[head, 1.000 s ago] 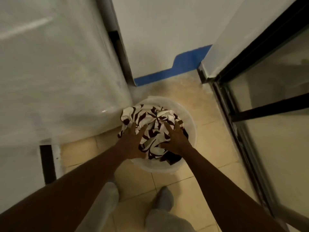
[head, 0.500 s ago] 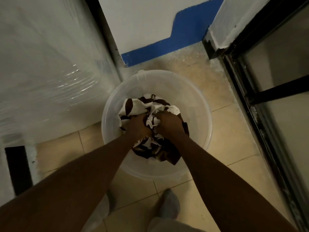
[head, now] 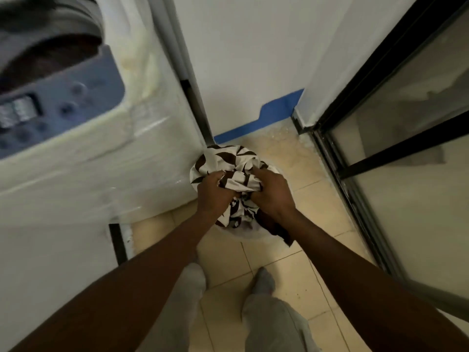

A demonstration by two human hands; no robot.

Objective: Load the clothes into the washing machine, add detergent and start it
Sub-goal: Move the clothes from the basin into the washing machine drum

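The scene is dim and warm-toned, brightest on the far wall point(head: 243, 59). The washing machine point(head: 76, 128) at the left is smeared by motion blur, with small glare streaks on its wrapped side. Both forearms read as near-black. Straight lines bow at the edges from the wide lens.

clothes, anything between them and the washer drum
Nothing visible blocks the way. Both hands, left and right, grip the clothes over the bucket, beside the washer's front wall. The drum opening at upper left looks uncovered, though blurred; the bundle must go up and over the control panel.
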